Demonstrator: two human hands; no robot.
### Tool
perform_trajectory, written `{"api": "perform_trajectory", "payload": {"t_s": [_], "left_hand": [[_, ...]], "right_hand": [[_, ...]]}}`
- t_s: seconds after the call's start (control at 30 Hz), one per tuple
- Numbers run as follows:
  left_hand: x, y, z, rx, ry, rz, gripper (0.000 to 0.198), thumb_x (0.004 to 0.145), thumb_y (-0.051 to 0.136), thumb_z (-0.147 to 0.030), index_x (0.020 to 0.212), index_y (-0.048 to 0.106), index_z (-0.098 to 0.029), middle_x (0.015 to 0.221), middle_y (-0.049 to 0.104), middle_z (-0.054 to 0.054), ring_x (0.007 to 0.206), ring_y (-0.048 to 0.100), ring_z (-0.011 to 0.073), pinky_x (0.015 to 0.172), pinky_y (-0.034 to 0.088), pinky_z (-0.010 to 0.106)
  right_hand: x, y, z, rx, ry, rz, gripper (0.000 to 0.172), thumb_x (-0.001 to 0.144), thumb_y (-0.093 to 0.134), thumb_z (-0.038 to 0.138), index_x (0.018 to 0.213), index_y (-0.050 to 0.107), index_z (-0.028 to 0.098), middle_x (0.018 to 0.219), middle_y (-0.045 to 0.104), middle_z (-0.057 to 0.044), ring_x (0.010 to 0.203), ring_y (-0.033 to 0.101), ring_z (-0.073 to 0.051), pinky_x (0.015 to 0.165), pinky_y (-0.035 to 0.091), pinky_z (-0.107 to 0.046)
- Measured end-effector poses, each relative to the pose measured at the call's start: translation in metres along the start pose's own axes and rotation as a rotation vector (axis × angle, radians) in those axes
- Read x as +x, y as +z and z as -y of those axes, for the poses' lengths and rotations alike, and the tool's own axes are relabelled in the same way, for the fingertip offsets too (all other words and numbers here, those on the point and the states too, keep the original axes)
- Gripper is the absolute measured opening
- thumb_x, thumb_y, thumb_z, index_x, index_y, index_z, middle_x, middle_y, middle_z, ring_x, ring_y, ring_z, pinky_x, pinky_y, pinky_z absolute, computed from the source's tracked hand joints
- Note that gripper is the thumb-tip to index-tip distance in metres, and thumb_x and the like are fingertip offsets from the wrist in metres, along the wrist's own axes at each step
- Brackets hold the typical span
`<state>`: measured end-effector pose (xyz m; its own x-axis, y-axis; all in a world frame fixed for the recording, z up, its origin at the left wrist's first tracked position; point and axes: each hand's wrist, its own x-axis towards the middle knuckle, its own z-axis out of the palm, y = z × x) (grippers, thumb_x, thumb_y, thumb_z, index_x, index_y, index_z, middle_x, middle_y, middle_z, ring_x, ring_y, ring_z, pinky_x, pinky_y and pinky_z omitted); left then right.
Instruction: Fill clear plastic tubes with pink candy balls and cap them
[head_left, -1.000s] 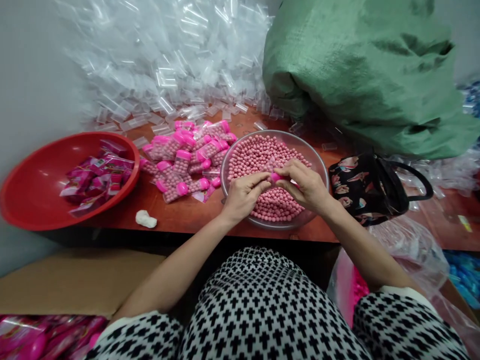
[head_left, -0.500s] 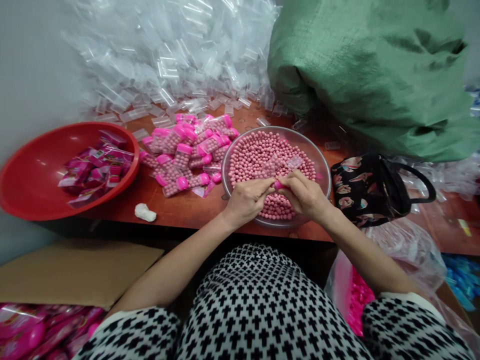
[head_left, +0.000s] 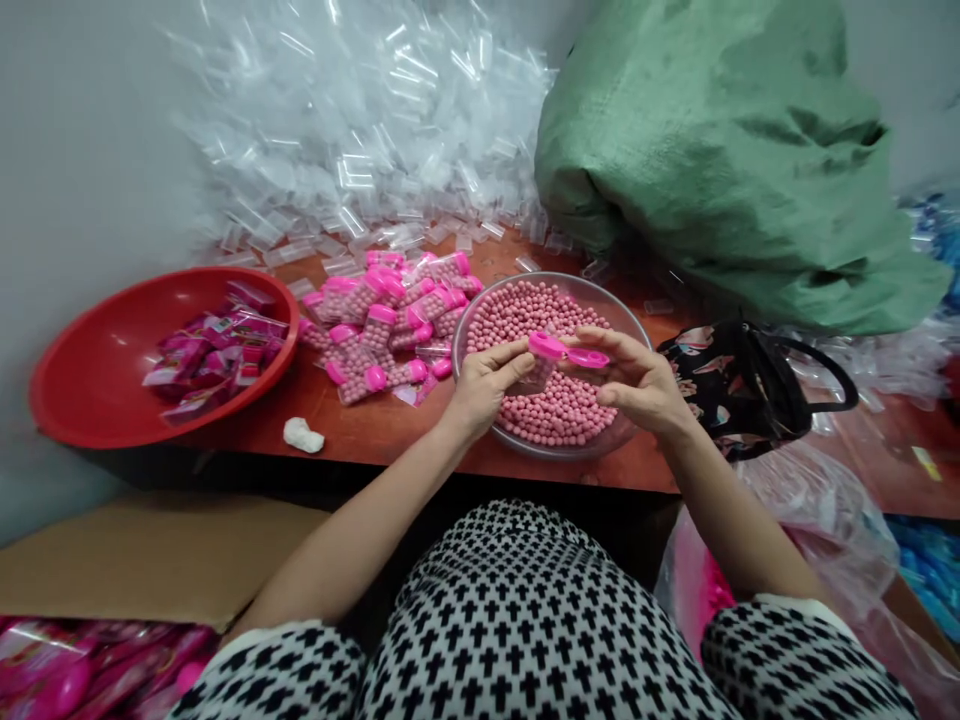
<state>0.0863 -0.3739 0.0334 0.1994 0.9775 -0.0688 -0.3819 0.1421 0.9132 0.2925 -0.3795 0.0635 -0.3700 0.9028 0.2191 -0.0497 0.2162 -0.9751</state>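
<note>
Pinched a clear, pink-capped tube (head_left: 535, 376) in the left hand (head_left: 481, 388) over the bowl (head_left: 621, 303) of beads (head_left: 555, 408), right of the red basin (head_left: 90, 375), with the right hand (head_left: 643, 388) half open around the swung-out lid (head_left: 587, 357), contact uncertain.

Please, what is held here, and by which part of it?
The left hand holds a clear tube by its side, near the pink cap; whether the right hand touches the open lid cannot be told.
</note>
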Motion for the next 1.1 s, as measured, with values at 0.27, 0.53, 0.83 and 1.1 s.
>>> {"api": "perform_trajectory", "payload": {"t_s": [0.27, 0.53, 0.83, 1.1], "left_hand": [[-0.005, -0.002, 0.008, 0.391, 0.303, 0.126, 0.024, 0.08, 0.078, -0.036, 0.099, 0.083, -0.021, 0.103, 0.079, 0.008, 0.1, 0.072, 0.0243, 0.097, 0.057, 0.039], [-0.003, -0.007, 0.017, 0.555, 0.468, 0.086, 0.02, 0.087, 0.072, -0.037, 0.1, 0.082, -0.025, 0.104, 0.075, 0.007, 0.106, 0.067, 0.0213, 0.096, 0.056, 0.034], [-0.003, -0.006, 0.009, 0.519, 0.427, 0.025, 0.025, 0.089, 0.07, -0.039, 0.103, 0.079, -0.02, 0.11, 0.077, 0.007, 0.107, 0.07, 0.0229, 0.099, 0.056, 0.037], [0.049, -0.102, -0.034, 0.776, 0.564, -0.477, 0.046, 0.09, 0.063, -0.061, 0.11, 0.075, -0.021, 0.103, 0.078, -0.005, 0.097, 0.071, 0.0187, 0.092, 0.058, 0.04]], "right_hand": [[0.002, 0.006, -0.013, 0.335, 0.322, -0.112, 0.044, 0.064, 0.091, 0.048, 0.094, 0.074, 0.022, 0.094, 0.075, -0.002, 0.084, 0.071, -0.016, 0.079, 0.062, -0.033], [0.007, 0.029, -0.012, 0.525, 0.557, -0.012, 0.031, 0.065, 0.079, 0.044, 0.073, 0.066, 0.018, 0.073, 0.072, -0.003, 0.08, 0.07, -0.02, 0.084, 0.063, -0.041], [0.018, 0.026, -0.013, 0.455, 0.551, 0.011, 0.051, 0.072, 0.076, 0.066, 0.086, 0.065, 0.018, 0.083, 0.073, -0.006, 0.081, 0.071, -0.02, 0.074, 0.065, -0.038], [0.029, -0.044, -0.014, -0.334, 0.222, -0.126, 0.036, 0.077, 0.079, 0.046, 0.098, 0.07, 0.018, 0.088, 0.072, -0.002, 0.073, 0.065, -0.014, 0.068, 0.056, -0.028]]}}
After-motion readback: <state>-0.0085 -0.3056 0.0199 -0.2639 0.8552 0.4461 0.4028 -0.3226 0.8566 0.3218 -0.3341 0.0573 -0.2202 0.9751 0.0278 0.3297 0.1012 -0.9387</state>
